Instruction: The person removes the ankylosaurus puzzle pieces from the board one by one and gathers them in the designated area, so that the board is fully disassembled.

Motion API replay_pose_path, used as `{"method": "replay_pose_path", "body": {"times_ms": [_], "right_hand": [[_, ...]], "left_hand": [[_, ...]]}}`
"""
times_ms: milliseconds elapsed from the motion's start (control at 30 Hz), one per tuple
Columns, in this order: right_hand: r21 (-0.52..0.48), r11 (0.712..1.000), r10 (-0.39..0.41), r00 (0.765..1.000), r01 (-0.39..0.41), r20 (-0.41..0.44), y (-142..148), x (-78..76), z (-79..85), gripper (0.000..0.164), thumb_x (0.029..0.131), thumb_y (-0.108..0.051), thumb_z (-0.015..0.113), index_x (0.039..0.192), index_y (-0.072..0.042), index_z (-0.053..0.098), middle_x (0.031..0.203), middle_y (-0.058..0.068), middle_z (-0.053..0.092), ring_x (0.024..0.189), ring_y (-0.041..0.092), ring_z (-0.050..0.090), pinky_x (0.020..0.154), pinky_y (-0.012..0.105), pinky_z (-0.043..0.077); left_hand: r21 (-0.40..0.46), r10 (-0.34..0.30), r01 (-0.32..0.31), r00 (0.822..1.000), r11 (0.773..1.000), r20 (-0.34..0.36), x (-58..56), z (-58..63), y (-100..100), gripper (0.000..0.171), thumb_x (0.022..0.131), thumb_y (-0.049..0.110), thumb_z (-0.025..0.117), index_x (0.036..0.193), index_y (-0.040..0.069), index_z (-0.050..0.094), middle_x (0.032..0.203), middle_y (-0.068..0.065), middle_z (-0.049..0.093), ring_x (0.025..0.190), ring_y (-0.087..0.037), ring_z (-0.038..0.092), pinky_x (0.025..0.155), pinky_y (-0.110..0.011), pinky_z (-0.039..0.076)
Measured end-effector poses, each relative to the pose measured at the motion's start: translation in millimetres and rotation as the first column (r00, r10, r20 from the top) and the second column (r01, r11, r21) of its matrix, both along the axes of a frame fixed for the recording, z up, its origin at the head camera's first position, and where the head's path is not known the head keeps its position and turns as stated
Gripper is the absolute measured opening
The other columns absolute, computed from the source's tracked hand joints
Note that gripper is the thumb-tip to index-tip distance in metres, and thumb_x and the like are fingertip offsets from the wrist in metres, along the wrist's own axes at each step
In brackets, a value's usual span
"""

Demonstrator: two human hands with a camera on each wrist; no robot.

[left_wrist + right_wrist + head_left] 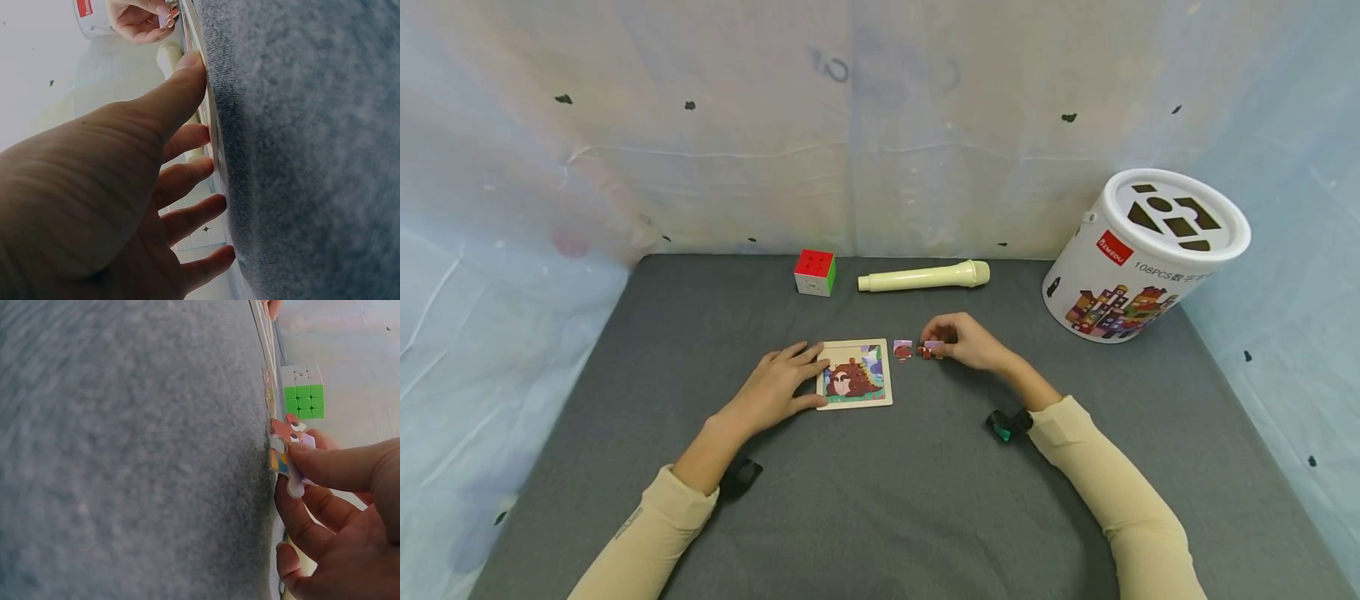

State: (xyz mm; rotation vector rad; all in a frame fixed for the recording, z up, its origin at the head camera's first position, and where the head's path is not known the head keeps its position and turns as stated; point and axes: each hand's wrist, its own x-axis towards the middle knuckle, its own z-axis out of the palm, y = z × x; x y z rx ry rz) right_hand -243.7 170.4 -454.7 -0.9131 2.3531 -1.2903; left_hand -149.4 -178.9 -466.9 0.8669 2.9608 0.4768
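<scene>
A wooden jigsaw board (857,406) with a brown cartoon dinosaur picture lies on the grey table. My left hand (778,385) rests at its left side, fingers spread and fairly straight, touching the frame; the left wrist view shows the thumb (181,87) on the board's edge. My right hand (968,342) pinches a jigsaw piece (285,429) between thumb and fingers, tilted up close over the cloth. The piece carries red, purple and yellow printing. A second jigsaw piece (902,350) lies flat between the board and my right hand.
Behind the board stand a red, green and white puzzle cube (815,273) and a pale yellow toy microphone (925,277) lying on its side. A big white block bucket (1142,258) with shaped holes in its lid stands at the back right. Plastic sheeting hangs behind the table.
</scene>
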Motion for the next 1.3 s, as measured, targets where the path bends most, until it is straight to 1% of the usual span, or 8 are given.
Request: {"method": "replay_pose_path", "body": {"times_ms": [267,500,600,733,867,1067,1167,1300], "right_hand": [[0.025,1.000,-0.018,1.000,0.018,-0.019,-0.1,1.0,-3.1,0.013,0.093,0.007,0.064,0.103,0.003,0.070,0.085,0.013,0.068,0.073,0.022,0.062,0.067,0.032,0.049],[0.073,0.996,-0.049,0.997,0.053,-0.051,-1.5,1.8,-4.5,0.012,0.092,0.003,0.067,0.104,0.002,0.070,0.083,0.008,0.067,0.074,0.019,0.061,0.068,0.033,0.049],[0.101,0.993,-0.059,0.995,0.067,-0.083,-1.8,3.0,-4.6,0.015,0.089,0.003,0.071,0.104,0.000,0.070,0.088,0.007,0.067,0.078,0.019,0.060,0.071,0.034,0.048],[0.092,0.993,-0.058,0.985,0.073,-0.160,-1.5,5.3,-6.2,0.022,0.084,0.006,0.076,0.104,0.000,0.071,0.094,0.007,0.064,0.082,0.019,0.057,0.072,0.035,0.047],[0.072,0.995,-0.055,0.969,0.074,-0.240,-2.6,6.4,-7.3,0.024,0.081,0.009,0.077,0.103,0.003,0.071,0.092,0.008,0.061,0.080,0.020,0.056,0.070,0.035,0.047],[0.117,0.987,-0.085,0.971,0.114,-0.225,-4.3,7.9,-4.8,0.025,0.081,0.004,0.079,0.105,0.002,0.071,0.094,0.009,0.064,0.083,0.023,0.058,0.073,0.041,0.049],[0.136,0.983,-0.094,0.971,0.126,-0.221,-4.8,8.1,-4.5,0.023,0.082,0.003,0.079,0.103,0.001,0.072,0.095,0.010,0.065,0.084,0.023,0.059,0.074,0.039,0.050],[0.161,0.978,-0.088,0.965,0.131,-0.248,-5.2,7.5,-4.9,0.021,0.083,0.000,0.079,0.103,0.000,0.073,0.096,0.010,0.064,0.084,0.024,0.058,0.074,0.037,0.047]], "left_hand": [[0.000,0.002,-0.002,1.000,1.000,0.014,-0.9,-0.4,0.3,0.067,0.088,0.044,0.074,0.142,0.008,0.057,0.153,-0.015,0.043,0.141,-0.041,0.037,0.105,-0.065,0.034],[0.006,0.002,-0.002,1.000,1.000,0.012,-0.2,-0.1,0.1,0.067,0.087,0.043,0.075,0.142,0.008,0.057,0.153,-0.016,0.043,0.141,-0.041,0.037,0.104,-0.066,0.034],[0.004,0.004,-0.004,1.000,1.000,0.013,0.1,0.4,-0.1,0.068,0.087,0.043,0.075,0.142,0.008,0.057,0.153,-0.016,0.043,0.141,-0.041,0.037,0.104,-0.066,0.034],[-0.001,0.005,-0.005,1.000,1.000,0.011,0.2,-0.1,0.2,0.068,0.087,0.044,0.075,0.142,0.008,0.057,0.153,-0.016,0.043,0.141,-0.041,0.037,0.104,-0.066,0.034],[-0.002,0.004,-0.004,1.000,1.000,-0.007,-0.2,-1.4,0.4,0.068,0.086,0.043,0.076,0.141,0.007,0.058,0.152,-0.016,0.044,0.140,-0.042,0.038,0.104,-0.066,0.035],[-0.003,0.005,-0.005,1.000,1.000,-0.003,-0.4,-0.1,0.4,0.069,0.086,0.044,0.076,0.141,0.007,0.058,0.153,-0.016,0.043,0.141,-0.041,0.037,0.105,-0.065,0.034],[-0.004,0.004,-0.004,1.000,1.000,0.002,0.3,0.9,0.7,0.069,0.086,0.044,0.076,0.141,0.007,0.058,0.153,-0.017,0.043,0.141,-0.042,0.037,0.104,-0.066,0.034],[-0.005,0.009,-0.009,1.000,1.000,0.015,0.5,1.5,0.8,0.068,0.086,0.044,0.075,0.141,0.007,0.058,0.153,-0.016,0.043,0.141,-0.042,0.037,0.105,-0.066,0.034]]}}
